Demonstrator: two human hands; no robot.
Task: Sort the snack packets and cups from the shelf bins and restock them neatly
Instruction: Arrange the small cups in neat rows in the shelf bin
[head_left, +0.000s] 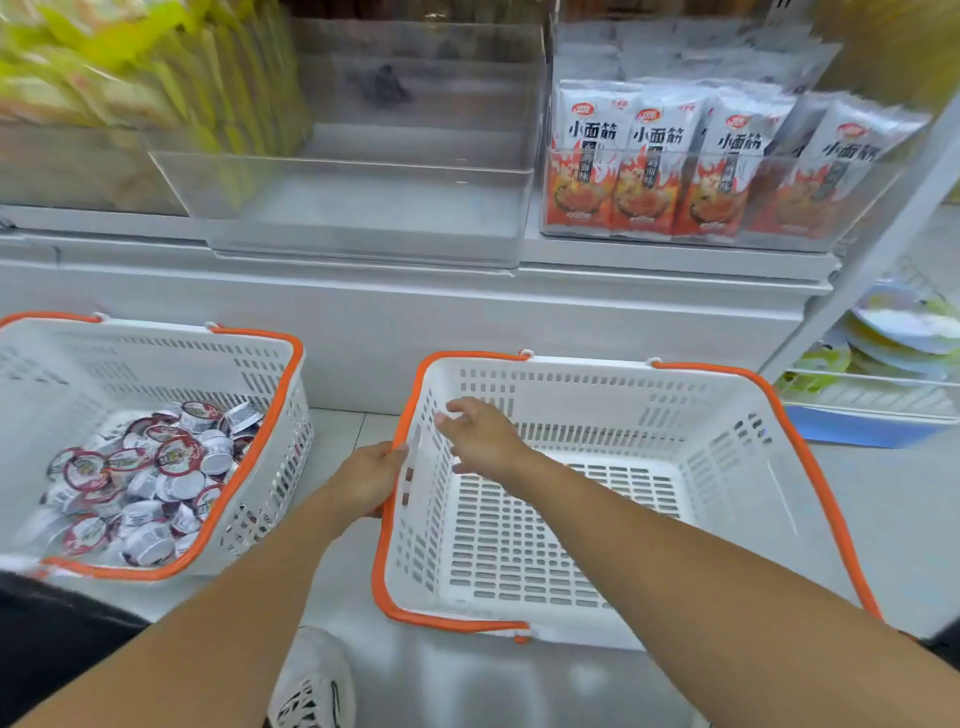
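The clear plastic shelf bin (358, 208) stands bare above. Below it, the perforated white basket (597, 499) lies lengthwise away from the person; the left hand (366, 480) grips its orange rim, the right hand (480, 439) hovers inside, fingers loosely spread, holding nothing. The foil-lidded cups (140, 483) fill the other basket (270, 374), left of both hands and nearer the left one.

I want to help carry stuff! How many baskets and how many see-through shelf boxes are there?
Baskets: 2, one with cups, one empty
See-through boxes: 2, one empty, one with packets
Total: 4
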